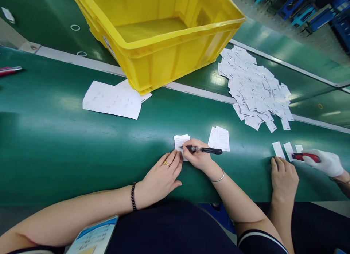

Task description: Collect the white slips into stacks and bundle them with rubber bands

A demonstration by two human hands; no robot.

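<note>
Nearest the camera was a badge point(93, 235), cut off by the lower edge. On the green desk point(68, 152), the right hand point(199, 155) had its grip closed round a black pen point(210, 150), tip at the top slip of a small stack point(179, 140); the left hand point(160, 179) lay flattened, gripping nothing, fingertips on the stack. Writing seemed under way there. Whether the second stack point(220, 139) and the large heap of slips point(254, 86) were finished or waiting could not be told; their print was too small to read, and the hands hid part of the first stack
</note>
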